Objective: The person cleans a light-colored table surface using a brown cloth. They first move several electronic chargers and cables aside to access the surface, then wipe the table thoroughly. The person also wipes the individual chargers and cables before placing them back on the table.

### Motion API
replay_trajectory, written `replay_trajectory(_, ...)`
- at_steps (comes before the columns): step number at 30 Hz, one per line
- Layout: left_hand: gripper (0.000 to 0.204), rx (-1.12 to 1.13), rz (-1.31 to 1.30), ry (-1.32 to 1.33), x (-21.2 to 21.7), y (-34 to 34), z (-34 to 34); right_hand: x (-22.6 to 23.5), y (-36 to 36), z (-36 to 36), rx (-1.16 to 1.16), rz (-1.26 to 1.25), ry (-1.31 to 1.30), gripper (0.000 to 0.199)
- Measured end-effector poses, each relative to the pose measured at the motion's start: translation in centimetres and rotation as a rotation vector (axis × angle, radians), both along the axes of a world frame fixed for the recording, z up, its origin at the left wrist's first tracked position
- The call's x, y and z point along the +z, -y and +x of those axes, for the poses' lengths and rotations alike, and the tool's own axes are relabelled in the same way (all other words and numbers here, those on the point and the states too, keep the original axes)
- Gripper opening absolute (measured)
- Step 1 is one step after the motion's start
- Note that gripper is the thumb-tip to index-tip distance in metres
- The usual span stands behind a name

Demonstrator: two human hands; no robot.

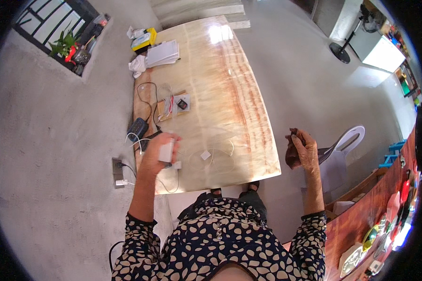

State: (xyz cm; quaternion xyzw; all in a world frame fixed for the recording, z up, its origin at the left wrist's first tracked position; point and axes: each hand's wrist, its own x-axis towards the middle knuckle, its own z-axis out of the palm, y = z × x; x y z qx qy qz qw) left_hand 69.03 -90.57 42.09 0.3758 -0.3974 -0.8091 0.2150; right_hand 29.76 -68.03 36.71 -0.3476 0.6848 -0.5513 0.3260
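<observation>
A long polished stone table (229,93) fills the middle of the view, seen from above by a person standing at its near end. Near its left edge lie a stack of white papers (163,53), a dark power strip (138,127) and loose white cables (218,157). The left hand (158,151) hovers over the near left corner, fingers closed around a small white charger block (166,151). The right hand (304,149) is raised beyond the table's right edge, fingers clenched on a crumpled dark cloth (291,151). Likely risk: the trailing cables could snag and drag nearby items off the edge.
</observation>
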Motion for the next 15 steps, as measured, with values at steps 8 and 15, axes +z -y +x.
replay_trajectory(8, 0.027, -0.167, -0.289, 0.039, -3.0, -7.6, -6.4, 6.8, 8.7, 16.2, 0.418, -0.445, -0.692, 0.031)
replay_trajectory(15, 0.029, -0.341, 0.041, 0.002, -0.3, -8.3, -4.7, -1.5, 8.0, 11.7, 0.100, -0.148, -0.284, 0.021)
